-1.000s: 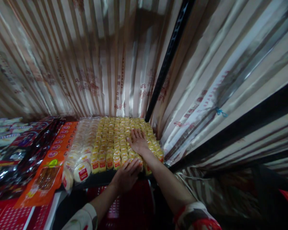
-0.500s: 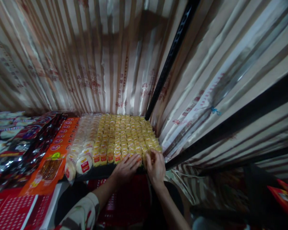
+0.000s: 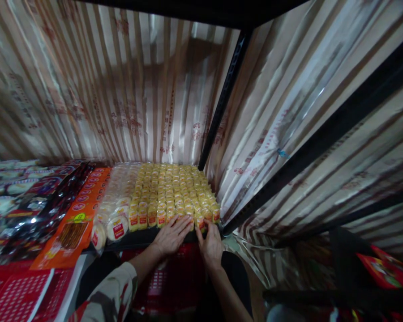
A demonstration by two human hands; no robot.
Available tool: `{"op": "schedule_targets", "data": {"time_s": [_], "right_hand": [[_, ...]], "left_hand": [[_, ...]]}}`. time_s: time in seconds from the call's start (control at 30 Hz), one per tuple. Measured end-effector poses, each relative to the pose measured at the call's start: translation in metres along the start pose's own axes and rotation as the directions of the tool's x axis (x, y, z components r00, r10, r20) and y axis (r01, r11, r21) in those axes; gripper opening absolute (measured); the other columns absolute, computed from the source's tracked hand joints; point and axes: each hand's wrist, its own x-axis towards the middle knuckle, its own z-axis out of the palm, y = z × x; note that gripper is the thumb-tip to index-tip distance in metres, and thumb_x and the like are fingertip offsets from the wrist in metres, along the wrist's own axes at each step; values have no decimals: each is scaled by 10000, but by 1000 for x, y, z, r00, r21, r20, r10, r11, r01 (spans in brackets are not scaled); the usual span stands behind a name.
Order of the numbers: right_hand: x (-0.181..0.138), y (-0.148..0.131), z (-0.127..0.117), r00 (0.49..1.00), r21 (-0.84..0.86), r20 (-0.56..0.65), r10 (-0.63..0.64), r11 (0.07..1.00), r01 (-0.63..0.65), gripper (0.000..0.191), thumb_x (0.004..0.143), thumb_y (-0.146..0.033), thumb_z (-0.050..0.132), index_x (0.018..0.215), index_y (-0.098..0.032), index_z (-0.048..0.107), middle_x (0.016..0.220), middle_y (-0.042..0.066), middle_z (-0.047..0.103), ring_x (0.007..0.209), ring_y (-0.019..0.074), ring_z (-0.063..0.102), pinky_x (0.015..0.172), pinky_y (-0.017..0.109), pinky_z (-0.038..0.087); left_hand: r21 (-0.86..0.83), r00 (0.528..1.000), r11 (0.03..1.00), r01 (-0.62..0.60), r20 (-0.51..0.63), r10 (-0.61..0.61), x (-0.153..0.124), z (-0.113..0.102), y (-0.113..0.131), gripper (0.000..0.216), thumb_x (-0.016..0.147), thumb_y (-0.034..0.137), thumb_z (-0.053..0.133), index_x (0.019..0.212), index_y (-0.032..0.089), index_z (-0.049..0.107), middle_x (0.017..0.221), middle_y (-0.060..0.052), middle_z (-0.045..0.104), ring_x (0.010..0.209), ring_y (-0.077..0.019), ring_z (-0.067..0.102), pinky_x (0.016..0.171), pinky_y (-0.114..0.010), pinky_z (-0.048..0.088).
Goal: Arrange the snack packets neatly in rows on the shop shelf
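Note:
Rows of small yellow snack packets fill the right end of a dark shelf. My left hand lies flat with fingers stretched out against the front row of these packets at the shelf's edge. Just right of it, my right hand has its fingers pressed on the front-row packets near the shelf's right corner. Both forearms reach up from the bottom of the view.
Round white packets sit left of the yellow ones, then orange packs and dark glossy bags. Striped plastic sheeting hangs behind and to the right. A black upright post marks the shelf's corner. A red crate lies below.
My right hand drew back from the top of the yellow packets to the front edge beside my left hand. The view tilted up, bringing a dark bar into sight overhead.

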Motion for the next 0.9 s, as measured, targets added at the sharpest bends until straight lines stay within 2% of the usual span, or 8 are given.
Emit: {"op": "schedule_targets", "data": {"time_s": [0.1,0.2,0.3,0.37,0.53,0.77,0.9], "right_hand": [[0,-2,2,1000,30,-16,24,999,-24,498,878,-568,325,1073,-156,525,977,121,605,933,221,569,857,362,452],[1,-5,2,998,38,-17,60,998,-59,508,869,-577,326,1070,-153,520,978,120,600,915,218,573,818,350,466],[-1,-10,0,995,45,-20,97,994,-96,522,855,-592,332,1088,-161,511,1017,120,592,866,213,589,741,329,487],[-3,-12,-1,991,47,-27,130,991,-129,527,845,-598,347,1102,-167,508,1037,116,588,784,193,596,678,311,493],[-1,-11,-2,991,106,-18,135,985,-132,532,823,-587,395,1126,-163,504,1000,113,575,786,191,594,644,303,509],[1,-15,-3,961,275,-92,261,934,-228,548,789,-533,483,1157,-128,469,1014,128,551,844,190,584,663,310,536],[-3,-15,-2,963,279,-73,260,932,-230,533,787,-517,485,1147,-125,479,1003,123,537,848,192,579,666,318,539]], "left_hand": [[26,1000,1000,3,-9,-2,-8,1,8,518,901,175,348,1411,139,267,1499,-69,239,1392,-200,155,1129,-424,116],[36,999,999,-22,-41,23,-23,1,19,495,889,165,355,1380,109,329,1495,-104,240,1388,-232,169,1127,-449,118],[8,998,1000,-27,-56,27,-39,-2,29,457,886,190,374,1334,104,400,1485,-126,258,1377,-259,203,1117,-454,159],[-23,999,1000,11,-35,-12,-49,-6,33,447,887,226,394,1319,115,420,1485,-128,261,1374,-265,213,1111,-449,185],[-67,990,988,140,15,-139,-68,-13,34,409,885,234,419,1276,126,469,1472,-116,301,1386,-254,168,1122,-429,171],[-137,984,974,179,6,-180,-86,-20,30,445,824,119,419,1266,110,476,1472,-125,297,1393,-258,130,1109,-431,216],[-179,977,962,208,-4,-212,-94,-21,31,479,795,75,413,1270,104,469,1469,-122,305,1396,-251,113,1091,-422,266]]}}
